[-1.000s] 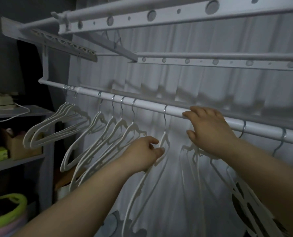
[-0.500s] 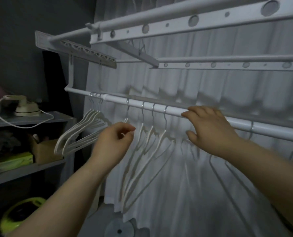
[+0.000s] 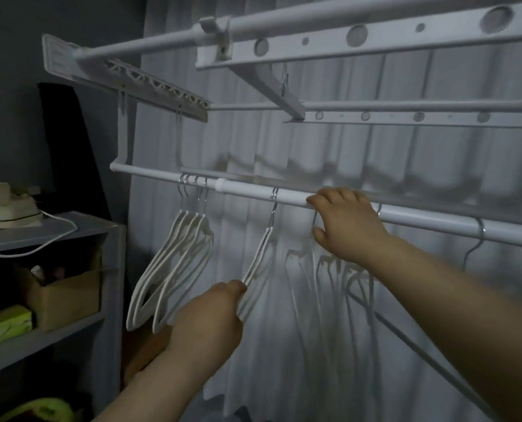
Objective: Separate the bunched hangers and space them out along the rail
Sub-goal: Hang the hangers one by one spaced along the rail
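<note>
Left hand (image 3: 206, 315) pinched the arm of a single hanger (image 3: 258, 257) hooked on the rail (image 3: 247, 191), fingers curled round it. Right hand (image 3: 349, 223) gripped the rail just right of that hook, fingers over, thumb under. Bunched hangers (image 3: 174, 263) hung near the rail's left end.

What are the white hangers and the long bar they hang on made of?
The bunched hangers look like matte white plastic, or perhaps a soft coating: thin, smooth, no shine. Their hooks look like bare metal: thin silvery wire with glints. The rail seems to be a white-painted or coated metal tube: round, smooth, slightly glossy, though the dim light leaves that open.
</note>
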